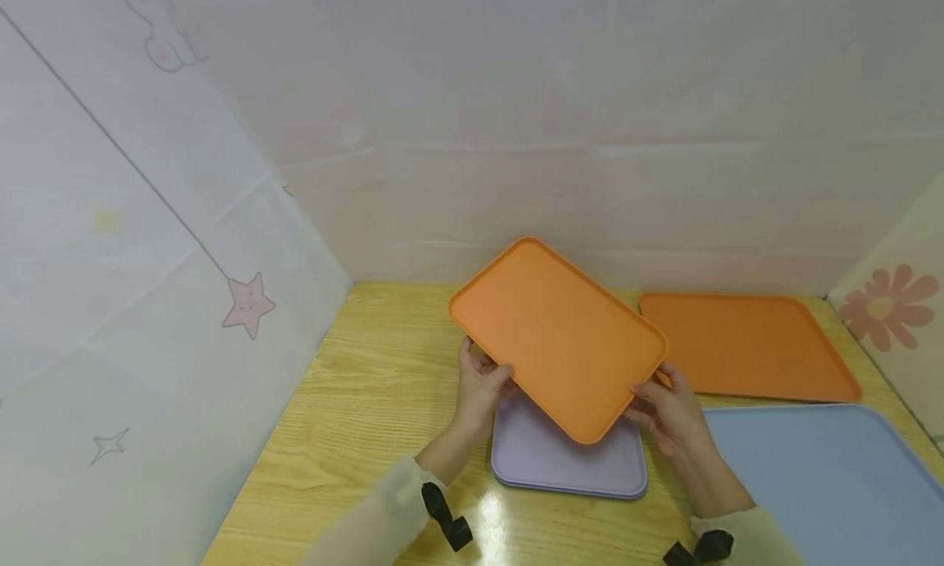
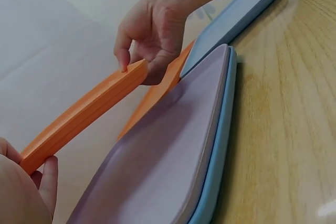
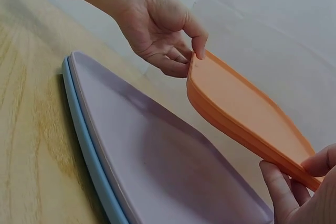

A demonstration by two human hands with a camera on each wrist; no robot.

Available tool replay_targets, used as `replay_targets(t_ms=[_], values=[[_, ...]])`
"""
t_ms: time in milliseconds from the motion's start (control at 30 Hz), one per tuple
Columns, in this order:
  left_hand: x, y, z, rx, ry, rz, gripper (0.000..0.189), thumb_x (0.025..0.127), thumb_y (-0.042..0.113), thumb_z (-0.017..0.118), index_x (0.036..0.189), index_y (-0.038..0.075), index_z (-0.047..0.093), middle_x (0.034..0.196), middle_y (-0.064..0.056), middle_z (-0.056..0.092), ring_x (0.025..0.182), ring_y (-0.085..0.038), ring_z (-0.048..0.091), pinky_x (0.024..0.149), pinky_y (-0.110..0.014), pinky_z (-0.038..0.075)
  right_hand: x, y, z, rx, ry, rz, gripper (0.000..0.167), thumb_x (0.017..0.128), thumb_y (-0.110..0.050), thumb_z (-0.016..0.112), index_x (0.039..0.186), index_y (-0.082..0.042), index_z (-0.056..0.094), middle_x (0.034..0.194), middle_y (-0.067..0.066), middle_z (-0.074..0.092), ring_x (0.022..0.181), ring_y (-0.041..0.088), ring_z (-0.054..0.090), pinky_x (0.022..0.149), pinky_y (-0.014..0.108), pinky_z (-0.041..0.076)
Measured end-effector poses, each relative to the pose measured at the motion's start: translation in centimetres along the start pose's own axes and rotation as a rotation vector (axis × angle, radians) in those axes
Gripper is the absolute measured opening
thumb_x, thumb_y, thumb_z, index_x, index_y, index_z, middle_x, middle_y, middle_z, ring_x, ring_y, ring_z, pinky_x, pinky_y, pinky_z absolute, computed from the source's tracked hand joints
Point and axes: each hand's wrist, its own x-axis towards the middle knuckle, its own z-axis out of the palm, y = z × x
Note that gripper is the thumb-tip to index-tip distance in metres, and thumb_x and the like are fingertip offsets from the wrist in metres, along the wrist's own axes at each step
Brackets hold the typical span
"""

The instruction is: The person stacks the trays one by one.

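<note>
The step in hand looks to be carrying or turning one tray above a small stack: the held orange tray (image 1: 556,332) is up off the tabletop (image 1: 369,361), clear of the purple tray (image 1: 568,459) below it and turned askew, one corner to the far side and one to the near. The left hand (image 1: 478,396) pinches its near-left edge, and the right hand (image 1: 673,412) pinches it by the right corner. On both, the fingers are closed to about the thickness of the rim, with the thumb on the upper side and fingertips underneath. The next move, as I judge it, calls for squaring the tray and choosing where it should rest, with both grips even so that the corner does not dip and the near corner does not knock the stack. As for numbers, I count five trays: two orange, two blue and one purple. Besides the one in the hands, there is a resting orange tray (image 1: 748,345) at the far right and a wide blue tray (image 1: 819,476) at the near right, partly cut off in the head view. The purple one lies on a lower blue tray (image 2: 220,129), so that stack makes two. A ridge runs along the side of the tray in the hands; it reads as one, though I cannot rule out a second nested within.
</note>
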Motion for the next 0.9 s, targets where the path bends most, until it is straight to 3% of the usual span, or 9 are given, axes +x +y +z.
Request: replay_targets(t_ms=[133,233,433,633,733,900], values=[[-0.1,-0.1,0.0,0.013,-0.013,-0.015,0.097,0.087,-0.001,0.066,0.161,0.023,0.008,0.118,-0.012,0.049,0.092,-0.019,0.063,0.081,-0.043,0.06,-0.2,0.2,0.0,-0.005,-0.007,0.0,0.049,0.094,0.009,0.054,0.128,-0.024,0.039,0.095,-0.004,0.062,0.077,0.014,0.067,0.067,0.03,0.062],[0.1,0.1,-0.4,0.002,-0.025,-0.025,0.097,0.088,0.0,0.067,0.162,0.026,0.008,0.121,-0.012,0.049,0.093,-0.02,0.064,0.078,-0.04,0.061,-0.4,0.3,0.0,0.006,-0.028,0.014,0.051,0.094,0.009,0.055,0.127,-0.026,0.038,0.097,-0.005,0.062,0.078,0.014,0.067,0.069,0.032,0.062],[0.7,1.0,-1.4,-0.031,-0.086,-0.031,0.095,0.09,-0.001,0.068,0.162,0.03,0.013,0.122,-0.011,0.05,0.093,-0.02,0.065,0.075,-0.038,0.063,-0.8,0.1,-0.3,0.023,-0.136,0.01,0.053,0.097,0.006,0.057,0.132,-0.025,0.033,0.107,-0.005,0.063,0.091,0.013,0.067,0.082,0.035,0.061],[1.6,2.4,-2.6,0.005,-0.185,-0.016,0.091,0.09,-0.005,0.065,0.162,0.029,0.02,0.11,-0.007,0.05,0.088,-0.019,0.066,0.067,-0.035,0.062,-1.0,-1.0,-2.0,-0.028,-0.223,-0.019,0.031,0.103,-0.008,0.057,0.127,-0.018,0.041,0.106,-0.005,0.062,0.095,0.011,0.066,0.086,0.033,0.06],[2.1,2.8,-3.3,0.048,-0.239,-0.047,0.089,0.09,-0.005,0.064,0.162,0.028,0.022,0.108,-0.006,0.051,0.086,-0.019,0.066,0.064,-0.033,0.061,-0.8,-2.0,-3.0,-0.121,-0.259,-0.023,0.024,0.105,-0.013,0.054,0.127,-0.012,0.045,0.106,-0.006,0.063,0.094,0.01,0.067,0.081,0.03,0.059],[2.8,3.1,-4.6,0.122,-0.366,-0.123,0.086,0.091,-0.005,0.062,0.162,0.027,0.024,0.108,-0.008,0.053,0.088,-0.02,0.064,0.063,-0.033,0.061,-0.4,-3.7,-3.6,-0.429,-0.352,-0.003,0.057,0.107,-0.028,0.051,0.15,0.002,0.029,0.118,-0.006,0.062,0.102,0.01,0.066,0.085,0.027,0.057]])
